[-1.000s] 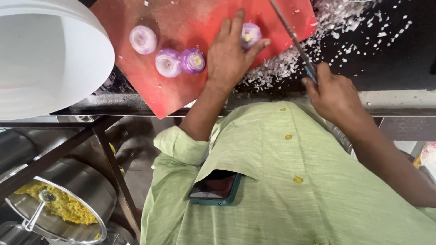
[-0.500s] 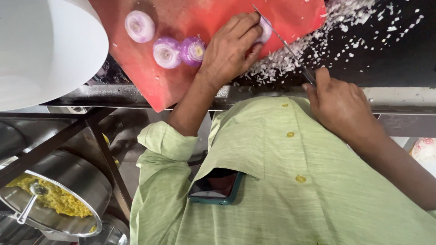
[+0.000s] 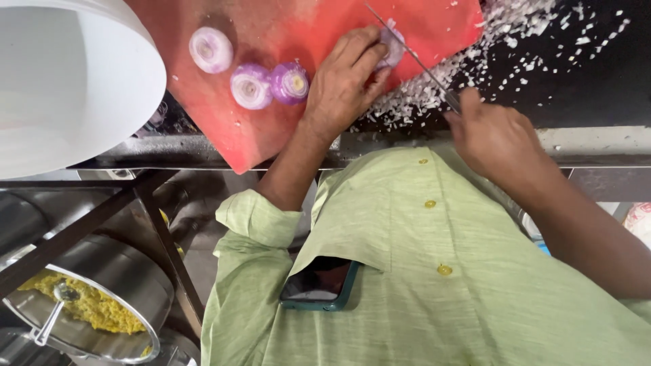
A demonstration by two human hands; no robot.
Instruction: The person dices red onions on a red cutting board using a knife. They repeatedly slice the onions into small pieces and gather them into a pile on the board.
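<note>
Peeled onion (image 3: 392, 46) under knife (image 3: 413, 59) on red cutting board (image 3: 271, 129).

Pale purple-white onion piece, pinned at far right part of board beneath fingertips of left hand (image 3: 346, 81). Thin steel blade laid diagonally across its top, handle enclosed in right hand (image 3: 491, 135), near board's right edge. Left of held piece: three more peeled onion halves (image 3: 251, 87), cut faces up, two touching, one apart.

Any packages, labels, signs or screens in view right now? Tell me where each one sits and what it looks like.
Phone: the only screen, tucked in the chest pocket of the green shirt, a flat rectangle in a dark teal case, its screen dark.
Possible package: at the right edge of the view, pale with pinkish marks, too cropped to tell its shape.
No labels or signs show.
</note>
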